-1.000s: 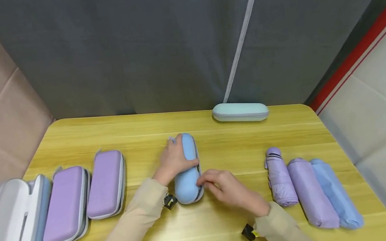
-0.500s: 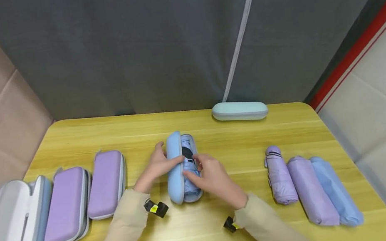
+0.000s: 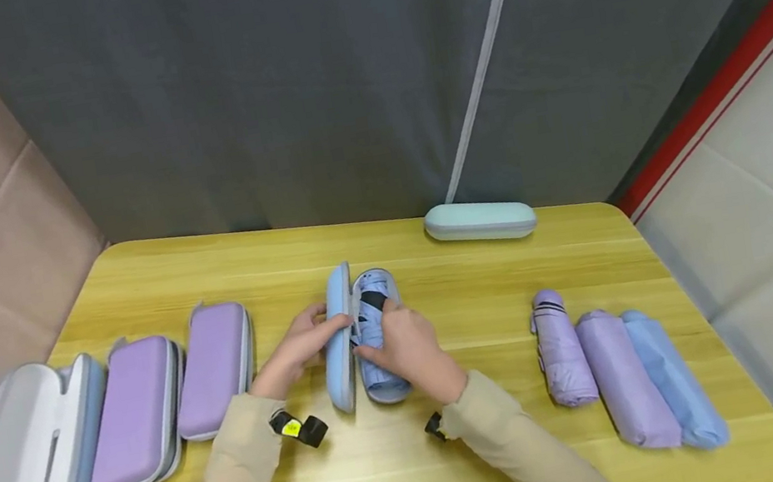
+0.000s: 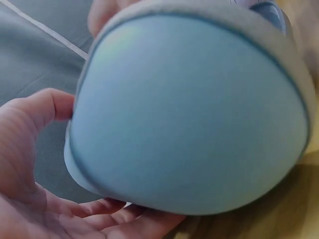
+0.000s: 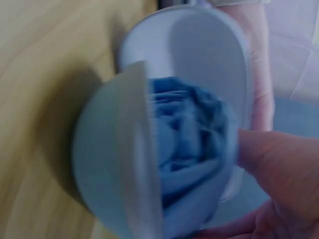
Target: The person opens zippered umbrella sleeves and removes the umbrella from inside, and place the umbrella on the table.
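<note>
A blue hard case (image 3: 339, 358) stands opened at the table's middle, its lid tipped up to the left. In its right half lies a folded blue umbrella (image 3: 381, 380) with a dark strap. My left hand (image 3: 299, 343) holds the lid, thumb at its edge and fingers on the outer side; the left wrist view shows the rounded lid end (image 4: 189, 119) close up. My right hand (image 3: 414, 348) grips the umbrella across its middle. In the right wrist view the thumb lies against the gathered blue fabric (image 5: 187, 144); the fingertips are partly hidden.
On the left are an opened blue case (image 3: 9, 469) with pale lining and two purple cases (image 3: 131, 412), (image 3: 213, 369). A mint case (image 3: 480, 221) lies at the back edge. Rolled umbrellas, a thin purple one (image 3: 564, 356), a thicker purple one (image 3: 629, 384) and a blue one (image 3: 676, 380), lie right.
The blue case has gone from nearly closed to opened, its lid swung left by my left hand. My right hand has moved from the zipper edge onto the umbrella inside.
</note>
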{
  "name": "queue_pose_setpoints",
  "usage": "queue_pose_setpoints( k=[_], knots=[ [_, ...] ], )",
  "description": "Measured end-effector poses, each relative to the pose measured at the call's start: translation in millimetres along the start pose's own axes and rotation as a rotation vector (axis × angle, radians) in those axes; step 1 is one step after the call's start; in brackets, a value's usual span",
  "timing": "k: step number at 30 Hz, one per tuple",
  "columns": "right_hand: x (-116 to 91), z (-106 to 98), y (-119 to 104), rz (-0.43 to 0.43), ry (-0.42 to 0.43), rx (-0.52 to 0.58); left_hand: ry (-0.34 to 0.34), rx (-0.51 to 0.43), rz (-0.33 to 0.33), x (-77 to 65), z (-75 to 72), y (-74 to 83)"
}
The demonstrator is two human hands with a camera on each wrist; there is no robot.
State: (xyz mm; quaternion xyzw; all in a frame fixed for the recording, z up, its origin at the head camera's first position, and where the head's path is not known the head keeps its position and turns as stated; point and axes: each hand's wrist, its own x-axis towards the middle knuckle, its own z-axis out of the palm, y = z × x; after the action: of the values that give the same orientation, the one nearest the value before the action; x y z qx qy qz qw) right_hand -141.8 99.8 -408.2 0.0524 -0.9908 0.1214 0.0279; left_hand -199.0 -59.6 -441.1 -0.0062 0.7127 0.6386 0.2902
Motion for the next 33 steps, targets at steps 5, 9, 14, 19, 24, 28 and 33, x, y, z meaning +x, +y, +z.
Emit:
queue_pose_setpoints(
  k=[5, 9, 14, 19, 24, 28, 33],
  knots=[
    [4, 5, 1, 0.052, -0.021, -0.017, -0.038, -0.016, -0.016, 0.4, 1.3, -2.3],
    [9, 7, 4, 0.100, -0.073, 0.093, -0.046, -0.043, -0.003, 1.3, 2.6, -4.1],
    [10, 7, 20, 0.173, -0.152, 0.361, -0.030, -0.023, 0.029, -1.2, 5.0, -2.9],
    [4, -1, 42, 0.170, -0.195, 0.642, 0.039, 0.087, 0.051, -8.1, 5.4, -0.7],
    [-15, -16, 63, 0.166, -0.158, 0.846, 0.155, 0.260, 0.079, -21.1, -6.7, 2.3],
    [-33, -28, 85, 0.200, -0.113, 0.754, 0.222, 0.412, 0.098, -35.6, -24.5, 5.1],
    [-50, -29, 117, 0.277, -0.057, 0.511, 0.349, 0.621, 0.147, -51.3, -37.9, 8.7]
  ],
)
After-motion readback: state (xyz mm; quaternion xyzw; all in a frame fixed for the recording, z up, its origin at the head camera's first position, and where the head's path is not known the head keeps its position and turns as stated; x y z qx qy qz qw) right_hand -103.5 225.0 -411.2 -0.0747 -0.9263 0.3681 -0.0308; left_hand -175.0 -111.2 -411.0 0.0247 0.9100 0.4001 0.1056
